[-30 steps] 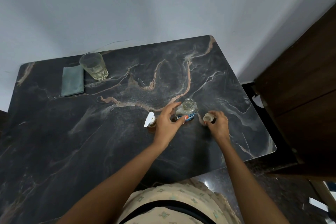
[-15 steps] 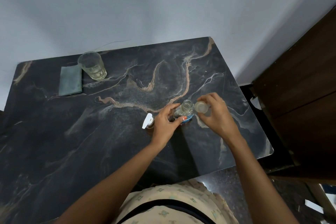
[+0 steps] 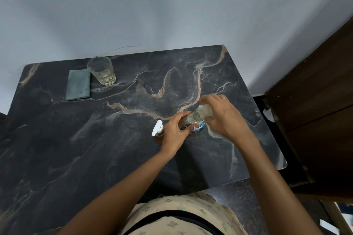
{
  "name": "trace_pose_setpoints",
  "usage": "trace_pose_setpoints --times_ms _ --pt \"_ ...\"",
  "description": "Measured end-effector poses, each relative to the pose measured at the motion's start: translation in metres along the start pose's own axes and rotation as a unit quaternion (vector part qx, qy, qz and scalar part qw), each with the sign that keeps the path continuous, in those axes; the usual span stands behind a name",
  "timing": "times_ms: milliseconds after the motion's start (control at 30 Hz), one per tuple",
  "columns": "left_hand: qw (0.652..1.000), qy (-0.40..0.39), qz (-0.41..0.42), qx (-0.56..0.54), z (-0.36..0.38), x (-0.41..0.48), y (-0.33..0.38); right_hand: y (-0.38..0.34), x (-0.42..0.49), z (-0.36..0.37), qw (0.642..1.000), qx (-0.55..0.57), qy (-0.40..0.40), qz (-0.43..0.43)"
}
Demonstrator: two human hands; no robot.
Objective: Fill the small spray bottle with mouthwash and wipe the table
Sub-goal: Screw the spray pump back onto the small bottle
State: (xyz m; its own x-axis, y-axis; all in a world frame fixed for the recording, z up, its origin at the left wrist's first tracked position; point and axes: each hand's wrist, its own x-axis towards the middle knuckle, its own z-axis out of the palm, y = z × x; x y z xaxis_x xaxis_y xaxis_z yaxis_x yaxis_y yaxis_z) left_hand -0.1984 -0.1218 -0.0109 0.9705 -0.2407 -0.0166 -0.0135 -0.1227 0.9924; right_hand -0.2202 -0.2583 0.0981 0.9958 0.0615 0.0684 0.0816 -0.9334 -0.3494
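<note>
Mouthwash bottle (image 3: 192,120), clear with a blue label, stands toward the worktop's (image 3: 95,149) right edge, its neck open. Your left hand (image 3: 174,131) curls round its body, thumb at the label. Your right hand (image 3: 223,118) pinches a clear cap (image 3: 205,110), tilted against the bottle's mouth. Just left of your left hand stands the small spray bottle (image 3: 159,131), brown with a white head. The label's writing is too blurred to read. Near the far left corner lies a folded green cloth (image 3: 78,85), a glass (image 3: 102,70) of pale liquid beside it.

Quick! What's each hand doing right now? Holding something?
Left hand: grip closed round the mouthwash bottle.
Right hand: grip closed on a small clear cap, tilted at the bottle's mouth.
</note>
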Motion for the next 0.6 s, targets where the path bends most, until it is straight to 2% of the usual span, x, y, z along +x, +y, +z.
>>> trace_pose_setpoints --times_ms 167,400,600 --pt "1.000 -0.003 -0.006 0.013 -0.001 0.000 0.000 -0.006 0.005 -0.005 0.997 0.066 -0.025 0.015" --pt "1.000 0.001 -0.006 0.029 -0.001 0.000 0.002 -0.011 0.008 -0.002 0.996 0.047 -0.068 0.017" --pt "0.999 -0.002 -0.001 0.032 -0.001 -0.001 0.003 -0.010 0.008 0.004 0.997 0.050 -0.048 0.038"
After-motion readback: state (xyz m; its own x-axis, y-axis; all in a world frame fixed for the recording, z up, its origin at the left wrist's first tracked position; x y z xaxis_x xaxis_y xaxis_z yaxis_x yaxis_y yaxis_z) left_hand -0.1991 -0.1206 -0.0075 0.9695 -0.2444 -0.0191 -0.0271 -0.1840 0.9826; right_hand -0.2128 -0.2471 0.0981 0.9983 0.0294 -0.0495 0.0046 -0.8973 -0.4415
